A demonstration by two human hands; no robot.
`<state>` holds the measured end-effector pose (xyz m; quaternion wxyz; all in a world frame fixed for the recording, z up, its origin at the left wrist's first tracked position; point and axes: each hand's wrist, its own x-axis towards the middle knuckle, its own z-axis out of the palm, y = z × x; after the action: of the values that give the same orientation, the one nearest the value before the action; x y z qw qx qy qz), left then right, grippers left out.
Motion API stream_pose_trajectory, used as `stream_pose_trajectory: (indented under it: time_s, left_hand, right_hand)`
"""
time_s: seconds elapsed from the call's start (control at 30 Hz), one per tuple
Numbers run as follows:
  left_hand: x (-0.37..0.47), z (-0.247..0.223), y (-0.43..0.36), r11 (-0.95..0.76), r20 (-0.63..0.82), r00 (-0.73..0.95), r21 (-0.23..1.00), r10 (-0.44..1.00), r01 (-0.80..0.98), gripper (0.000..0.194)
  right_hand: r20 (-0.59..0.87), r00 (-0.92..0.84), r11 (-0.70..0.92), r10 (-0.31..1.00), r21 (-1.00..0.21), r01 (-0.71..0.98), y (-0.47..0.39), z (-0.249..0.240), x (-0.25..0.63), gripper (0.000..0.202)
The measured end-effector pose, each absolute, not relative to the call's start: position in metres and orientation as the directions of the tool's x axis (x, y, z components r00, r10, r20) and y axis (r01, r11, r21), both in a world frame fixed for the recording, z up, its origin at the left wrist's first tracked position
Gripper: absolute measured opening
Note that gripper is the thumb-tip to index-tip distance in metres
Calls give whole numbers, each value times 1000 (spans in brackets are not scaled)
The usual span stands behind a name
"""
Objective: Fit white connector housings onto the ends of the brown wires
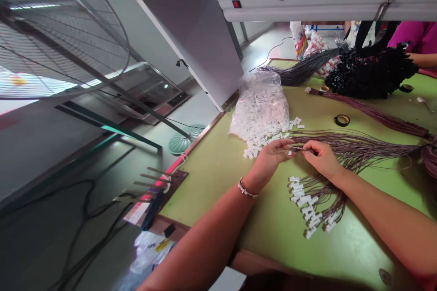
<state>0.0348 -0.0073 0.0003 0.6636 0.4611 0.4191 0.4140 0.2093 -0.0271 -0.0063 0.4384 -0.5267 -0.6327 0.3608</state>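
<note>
My left hand (275, 154), with a bracelet at the wrist, pinches a small white plastic connector (290, 153). Close beside it, my right hand (319, 157) is closed on the end of a thin brown wire; the exact tip between the fingers is too small to make out. A long bundle of brown wires (368, 146) runs off to the right behind my right hand. Below the hands lie several wires fitted with white connectors (307, 207). Loose white connectors (252, 151) spill from a clear plastic bag (262, 104) just beyond my left hand.
On the green table (211, 195) lie a roll of black tape (342, 120), a second wire bundle (375, 111) and a heap of black parts (370, 72). Metal prongs (150, 184) stick out at the left edge. A large fan (61, 32) stands left. Across the table sits a person in a magenta sleeve (414, 38).
</note>
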Motion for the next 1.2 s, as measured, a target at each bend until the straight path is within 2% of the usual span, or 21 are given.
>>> stream_pose_trajectory:
  time_s: [0.13,0.27,0.43,0.53,0.67,0.8,0.9,1.0,1.2]
  left_hand:
    - [51,2,-12,247,-141,306,906,941,-343,31]
    - [58,4,-15,342,-183,387,852,904,-396,28]
    - [55,1,-15,411,-243,452,853,858,-321,26]
    - [54,0,-13,314,-195,425,921,884,-231,23]
    - [47,5,-10,171,-105,375,974,921,-149,20]
    - [31,9,-5,145,-118,248,985,962,-95,26]
    - [24,6,-3,228,-192,183,953,964,-200,22]
    - [25,3,-2,313,-261,200,896,945,-314,22]
    - [27,4,-4,331,-247,259,871,934,-362,19]
  right_hand:
    - [189,-70,201,980,-912,358,-27,-6,207,13]
    - [233,-57,236,971,-886,399,-25,-9,206,12]
    - [233,-50,234,971,-896,376,-22,-13,207,14]
    - [226,-62,232,972,-897,376,-23,-10,207,15]
    - [233,5,210,973,-886,414,-27,-4,211,18]
    - [247,-41,244,968,-892,380,-29,-4,213,16]
    - [252,-54,253,966,-889,382,-28,-5,212,14]
    - [243,-39,239,969,-892,383,-28,-4,210,14]
    - [216,-14,205,976,-898,390,-30,0,208,16]
